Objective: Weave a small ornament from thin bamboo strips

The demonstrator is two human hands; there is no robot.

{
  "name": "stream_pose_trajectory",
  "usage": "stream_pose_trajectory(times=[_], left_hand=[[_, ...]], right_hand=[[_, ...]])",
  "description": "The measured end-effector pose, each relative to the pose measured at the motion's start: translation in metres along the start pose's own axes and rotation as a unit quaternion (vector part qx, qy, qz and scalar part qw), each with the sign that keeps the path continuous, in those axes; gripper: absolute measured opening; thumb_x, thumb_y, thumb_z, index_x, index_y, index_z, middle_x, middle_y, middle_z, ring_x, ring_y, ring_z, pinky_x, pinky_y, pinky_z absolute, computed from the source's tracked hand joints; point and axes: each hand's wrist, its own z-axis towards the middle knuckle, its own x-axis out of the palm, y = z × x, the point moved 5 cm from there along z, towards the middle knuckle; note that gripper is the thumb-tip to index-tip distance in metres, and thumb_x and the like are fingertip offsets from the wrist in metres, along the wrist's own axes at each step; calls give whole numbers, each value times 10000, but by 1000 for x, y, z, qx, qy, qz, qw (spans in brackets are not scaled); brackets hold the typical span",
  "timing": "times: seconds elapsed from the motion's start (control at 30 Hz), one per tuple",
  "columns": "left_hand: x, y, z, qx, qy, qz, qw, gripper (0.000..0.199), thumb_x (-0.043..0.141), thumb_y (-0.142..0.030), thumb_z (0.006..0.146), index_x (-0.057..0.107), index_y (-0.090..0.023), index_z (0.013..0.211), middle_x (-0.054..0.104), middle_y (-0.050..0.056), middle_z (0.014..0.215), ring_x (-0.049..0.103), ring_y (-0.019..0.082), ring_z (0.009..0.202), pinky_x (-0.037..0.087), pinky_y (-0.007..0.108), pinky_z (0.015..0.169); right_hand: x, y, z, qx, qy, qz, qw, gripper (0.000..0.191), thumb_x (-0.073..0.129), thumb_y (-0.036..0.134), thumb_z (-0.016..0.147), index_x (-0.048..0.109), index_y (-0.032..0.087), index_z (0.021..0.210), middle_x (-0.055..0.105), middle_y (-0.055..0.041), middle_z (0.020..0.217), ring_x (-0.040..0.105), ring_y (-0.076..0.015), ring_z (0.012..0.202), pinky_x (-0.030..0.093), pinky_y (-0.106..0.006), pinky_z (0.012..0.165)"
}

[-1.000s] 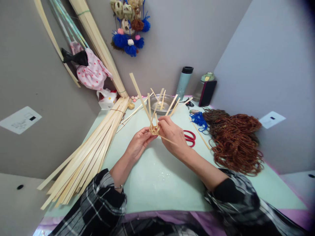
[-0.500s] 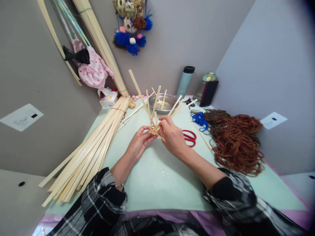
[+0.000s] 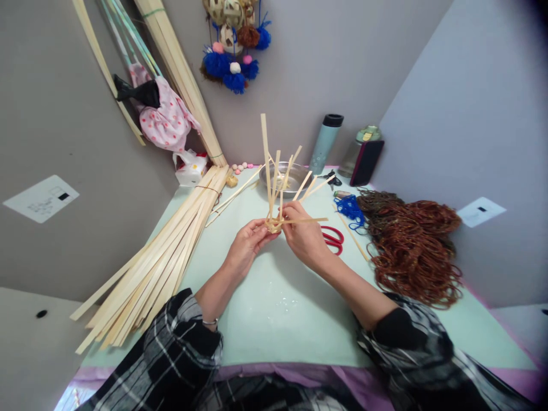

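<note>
Between my two hands, above the middle of the table, is a small piece woven from pale bamboo strips point(image 3: 273, 225), with several long strip ends standing up and fanning out. My left hand point(image 3: 249, 242) pinches its left side between thumb and fingers. Closed at its right side, my right hand point(image 3: 302, 231) grips a bamboo strip point(image 3: 310, 220) that runs sideways across the weave and sticks out past the knuckles. The fingertips partly hide the weave. Red-handled scissors point(image 3: 333, 240) lie just right of my right hand, partly covered by it.
A metal bowl point(image 3: 295, 177) stands behind the weave. Flat bamboo strips point(image 3: 166, 257) lie bundled on the left. Brown yarn point(image 3: 417, 245) and blue yarn point(image 3: 350, 209) lie on the right. A blue bottle point(image 3: 326, 142) and a phone point(image 3: 367, 163) stand at the back; decorated woven balls point(image 3: 233, 43) hang on the wall.
The woven piece has turned in my hands, and its longest strip now stands nearly upright. One strip now points sideways to the right across my right hand.
</note>
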Motion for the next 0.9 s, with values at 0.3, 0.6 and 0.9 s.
stream_pose_trajectory(times=[0.3,0.6,0.9], left_hand=[[2,-1,0,-4,15,-1,1000,179,761,-193,800,745,-124,965,752,90,1056,695,183,993,474,377,1066],[1,3,0,-4,12,6,1000,196,774,-213,795,748,-130,971,759,80,1031,702,174,956,493,369,1048],[3,0,1,19,15,8,1000,233,807,-242,770,742,-146,973,765,70,1008,706,179,959,470,396,1075]], right_hand=[[-2,5,-1,-10,-9,0,1000,164,458,142,920,606,213,918,622,-76,1078,602,-180,794,451,-291,662],[-1,1,0,27,20,-19,999,166,437,116,897,567,214,865,616,-62,1039,591,-186,782,393,-290,633],[6,-1,2,-6,-22,68,997,111,392,138,894,459,222,865,517,-60,905,521,-192,758,412,-298,649]])
